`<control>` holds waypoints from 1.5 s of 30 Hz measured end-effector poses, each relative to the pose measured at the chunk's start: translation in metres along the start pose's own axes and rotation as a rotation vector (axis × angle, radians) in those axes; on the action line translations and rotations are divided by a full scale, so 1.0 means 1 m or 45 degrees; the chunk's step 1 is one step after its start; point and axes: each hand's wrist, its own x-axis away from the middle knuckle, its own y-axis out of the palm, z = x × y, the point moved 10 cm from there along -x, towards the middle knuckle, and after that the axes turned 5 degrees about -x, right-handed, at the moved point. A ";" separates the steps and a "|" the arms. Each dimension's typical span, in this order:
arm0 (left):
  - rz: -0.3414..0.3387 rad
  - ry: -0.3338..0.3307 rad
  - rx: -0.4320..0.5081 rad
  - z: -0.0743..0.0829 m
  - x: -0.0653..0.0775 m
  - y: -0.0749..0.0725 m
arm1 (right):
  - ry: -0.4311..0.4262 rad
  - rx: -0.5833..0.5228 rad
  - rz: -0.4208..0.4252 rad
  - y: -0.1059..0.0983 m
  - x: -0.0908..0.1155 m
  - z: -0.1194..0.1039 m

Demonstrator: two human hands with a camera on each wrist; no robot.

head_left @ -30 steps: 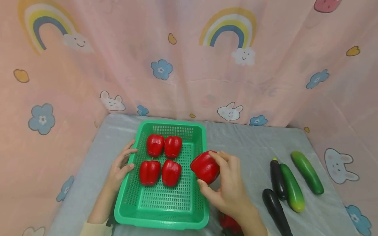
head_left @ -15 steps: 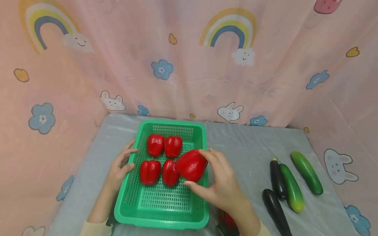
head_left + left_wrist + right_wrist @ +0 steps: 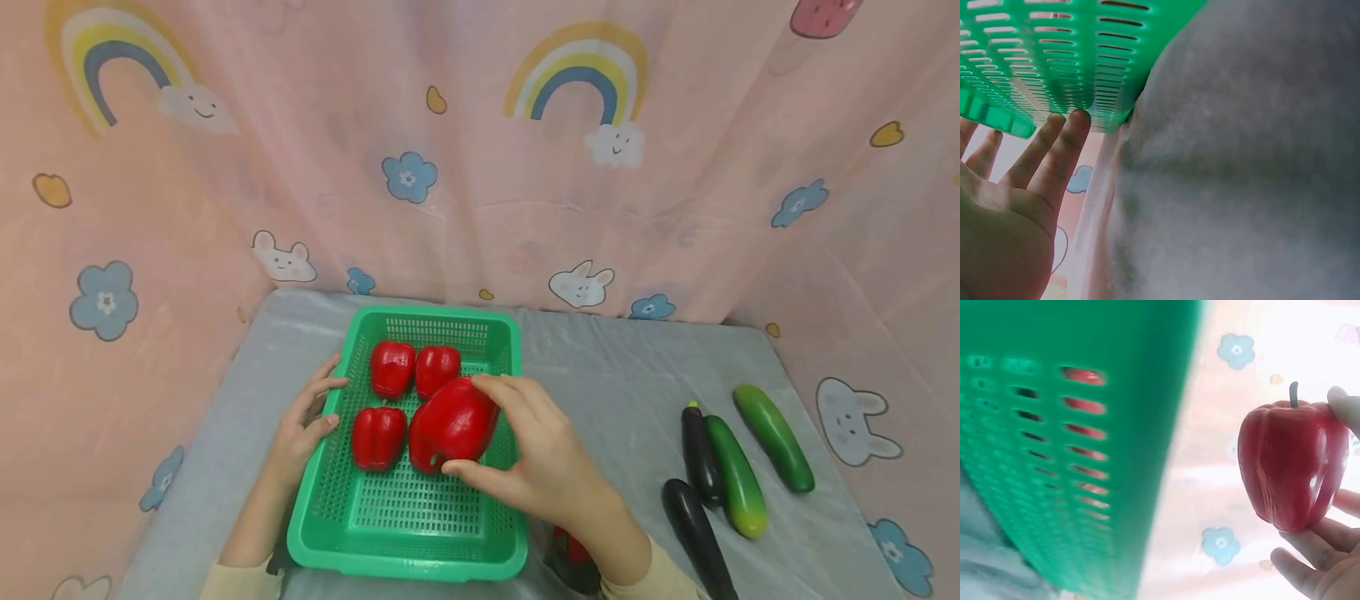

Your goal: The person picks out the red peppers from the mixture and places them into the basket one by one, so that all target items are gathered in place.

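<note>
Over the green basket, my right hand holds a red bell pepper between thumb and fingers. In the right wrist view that bell pepper has a green stem and hangs above the basket's rim. It hides one of the peppers inside. Three other red bell peppers show in the basket: one at far left, one beside it and one nearer. My left hand rests against the basket's left side; in the left wrist view its straight fingers touch the slotted wall.
Right of the basket lie two dark eggplants and two green cucumbers on the grey cloth. A red thing is partly hidden under my right forearm. A pink patterned curtain stands behind.
My right hand has moved left with the bell pepper, from the basket's right rim to above its inside, tilting the pepper. The left hand has kept its place.
</note>
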 end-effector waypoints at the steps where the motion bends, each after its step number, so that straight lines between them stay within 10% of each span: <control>1: -0.001 -0.002 -0.012 0.000 0.000 0.000 | -0.008 -0.008 -0.005 0.000 -0.002 -0.002; 45: -0.027 -0.056 -0.018 -0.002 0.001 0.001 | 0.062 -0.265 -0.456 0.085 -0.058 0.009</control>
